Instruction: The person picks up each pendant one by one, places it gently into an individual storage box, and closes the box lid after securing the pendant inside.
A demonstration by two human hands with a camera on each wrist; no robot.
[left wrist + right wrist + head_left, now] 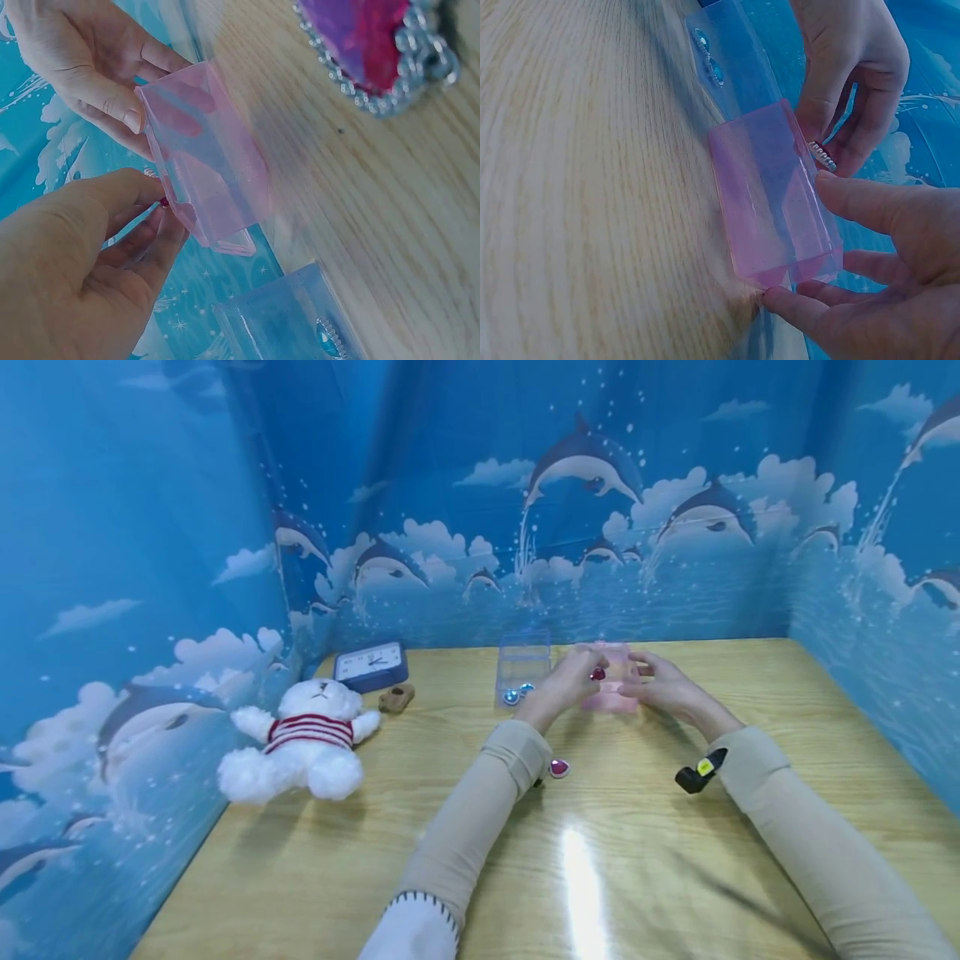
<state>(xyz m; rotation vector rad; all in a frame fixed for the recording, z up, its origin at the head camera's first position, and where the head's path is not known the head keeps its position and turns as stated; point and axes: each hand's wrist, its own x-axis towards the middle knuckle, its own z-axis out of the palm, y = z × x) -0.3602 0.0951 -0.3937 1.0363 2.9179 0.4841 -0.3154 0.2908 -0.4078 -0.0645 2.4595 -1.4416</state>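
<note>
My left hand (564,683) pinches a red gem (597,674) with a silver beaded edge, right at the rim of a clear pink plastic box (621,700). In the right wrist view the gem (823,155) is tilted between thumb and fingers. My right hand (667,692) holds the pink box from its right side, thumb near the rim and fingers lower down. Left of it stands a clear blue box (522,672) with two blue gems (512,697) inside. A second red gem (559,767) lies on the table beside my left wrist.
On the left a white plush bear (311,739) in a striped shirt lies by a blue clock (370,667) and a small brown object (396,697). A dolphin-print curtain (450,585) borders the wooden table (450,760) at the back and sides.
</note>
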